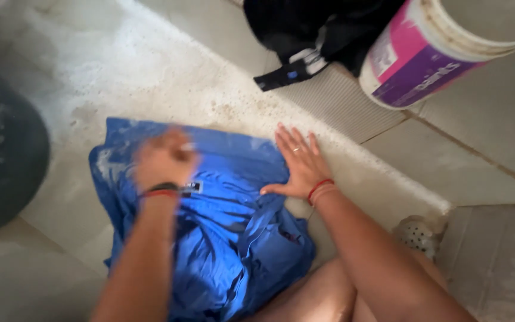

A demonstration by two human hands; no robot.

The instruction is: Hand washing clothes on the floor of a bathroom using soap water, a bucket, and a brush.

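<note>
The right hand (299, 164) lies flat, fingers spread, pinning the wet blue garment (222, 238) to the floor (150, 65); the left hand (163, 160) rests on the cloth, blurred, grip state indeterminate.

White plastic bucket (448, 48) lying tipped at the upper right on the tiled floor, its rim stained and running out of view at the top edge; a wrap-around label (409, 59) covering its side, pink band above, purple band below, pale lettering; a small white label (305, 56) with a blue mark showing on the black strap just left of the bucket; a small dark tag (191, 187) sitting on the blue cloth at centre, too blurred to detail.
</note>
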